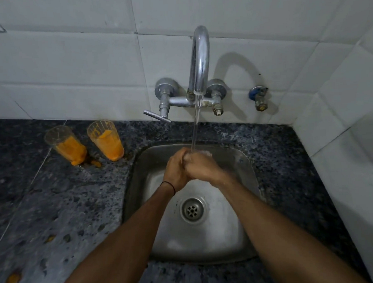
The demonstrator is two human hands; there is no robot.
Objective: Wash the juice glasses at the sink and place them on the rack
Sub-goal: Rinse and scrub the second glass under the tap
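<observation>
Pouring from the tap [199,60], a thin stream of water [196,123] lands on two hands clasped together over the sink [245,160]. The left hand [176,170], with a dark band [169,185] at its wrist, is pressed against the right hand [201,165]. The fingers [201,154] of both are curled into one another, and nothing shows in their grip. Whether anything small sits between the palms I cannot tell. The water strikes right where the knuckles meet, and the right fingertips look wet and pale.

Both glasses stand upright on the dark speckled surface [54,202], left of the sink and near the tiled wall [69,71]. The left glass [66,145] and the right glass [106,141] stand close together but apart, each smeared inside with orange pulp. Orange drips [95,163] lie on the surface between their feet, and another orange spot [12,280] lies well apart at the near left.

Below the forearms, the drain [192,209] sits in the middle of the wet basin. A lever [157,116] juts out from the tap's left valve, and a small blue valve [258,98] sits on the wall to the right.
</observation>
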